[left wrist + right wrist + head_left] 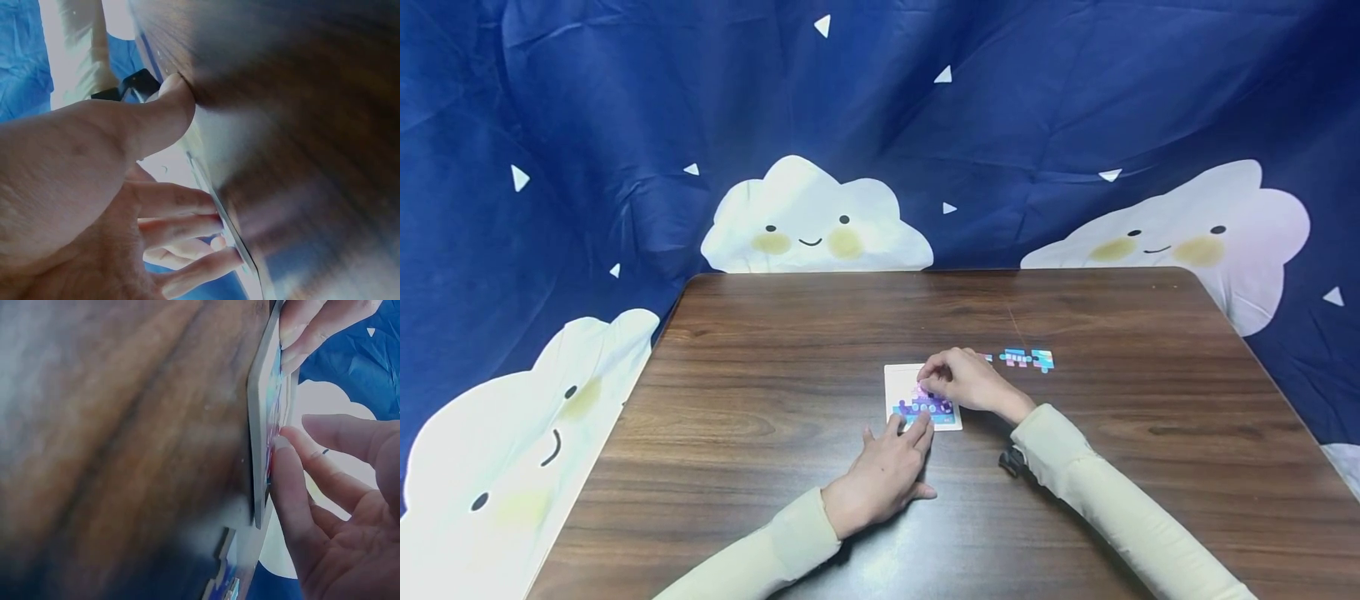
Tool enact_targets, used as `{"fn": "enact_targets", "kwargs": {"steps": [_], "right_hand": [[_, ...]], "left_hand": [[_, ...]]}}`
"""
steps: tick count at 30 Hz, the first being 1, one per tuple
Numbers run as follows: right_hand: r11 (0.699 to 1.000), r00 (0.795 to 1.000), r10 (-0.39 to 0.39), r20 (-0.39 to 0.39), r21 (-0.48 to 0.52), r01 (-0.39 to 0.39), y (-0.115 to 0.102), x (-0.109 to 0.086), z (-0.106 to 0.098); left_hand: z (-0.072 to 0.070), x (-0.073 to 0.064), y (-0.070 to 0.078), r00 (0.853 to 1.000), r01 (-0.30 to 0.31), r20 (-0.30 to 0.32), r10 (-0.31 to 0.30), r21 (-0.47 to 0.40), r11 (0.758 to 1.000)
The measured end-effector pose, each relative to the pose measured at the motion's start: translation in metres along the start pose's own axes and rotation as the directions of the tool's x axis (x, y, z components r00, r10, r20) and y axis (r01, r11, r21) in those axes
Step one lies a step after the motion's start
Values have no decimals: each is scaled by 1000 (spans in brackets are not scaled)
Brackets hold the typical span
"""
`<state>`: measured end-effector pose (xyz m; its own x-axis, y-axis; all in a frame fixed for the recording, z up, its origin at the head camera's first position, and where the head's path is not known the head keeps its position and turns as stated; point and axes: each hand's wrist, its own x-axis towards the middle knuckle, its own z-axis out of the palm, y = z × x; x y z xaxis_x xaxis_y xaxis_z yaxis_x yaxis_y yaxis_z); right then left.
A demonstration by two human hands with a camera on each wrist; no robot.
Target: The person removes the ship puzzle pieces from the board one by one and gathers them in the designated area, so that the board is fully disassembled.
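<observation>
A small white-bordered jigsaw board lies on the table, with purple, pink and blue puzzle pieces in its lower part. My left hand rests its spread fingertips on the near edge of the board, thumb apart on the tabletop. Over the board's upper right reaches my right hand, bent fingers pressing down on the picture. From the right wrist, two fingertips touch the board's face while the thumb stands away from it; no piece shows between them. The right hand hides part of the picture.
Beyond the right hand lie loose puzzle pieces, a blue and pink one and a blue and yellow one; another is partly hidden. A black wrist mount hangs under the right sleeve. Blue cloud-print cloth hangs behind the wooden table.
</observation>
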<state>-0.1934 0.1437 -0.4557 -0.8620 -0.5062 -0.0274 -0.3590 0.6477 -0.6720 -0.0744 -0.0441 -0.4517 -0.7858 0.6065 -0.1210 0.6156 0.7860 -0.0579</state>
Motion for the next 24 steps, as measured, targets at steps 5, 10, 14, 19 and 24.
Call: {"fn": "enact_targets", "kwargs": {"steps": [5, 10, 14, 19, 24], "right_hand": [[999, 1000, 11, -16, -45, -12, -1, 1, 2], [993, 1000, 13, -22, -114, -16, -2, 2, 3], [992, 999, 16, -28, -125, -19, -3, 2, 4], [994, 1000, 1, -30, -110, -4, -2, 1, 3], [997, 1000, -12, -10, -73, 11, -4, -1, -1]], "left_hand": [[0, 0, 0, 1000, -4, 2, 4, -2, 1000], [-1, 1, 0, 1000, -8, 2, 8, -1, 1000], [-1, 0, 0, 1000, -9, 4, 9, 1, 1000], [-1, 1, 0, 1000, -7, 9, 7, 0, 1000], [-2, 0, 0, 1000, -7, 9, 7, -1, 1000]]}}
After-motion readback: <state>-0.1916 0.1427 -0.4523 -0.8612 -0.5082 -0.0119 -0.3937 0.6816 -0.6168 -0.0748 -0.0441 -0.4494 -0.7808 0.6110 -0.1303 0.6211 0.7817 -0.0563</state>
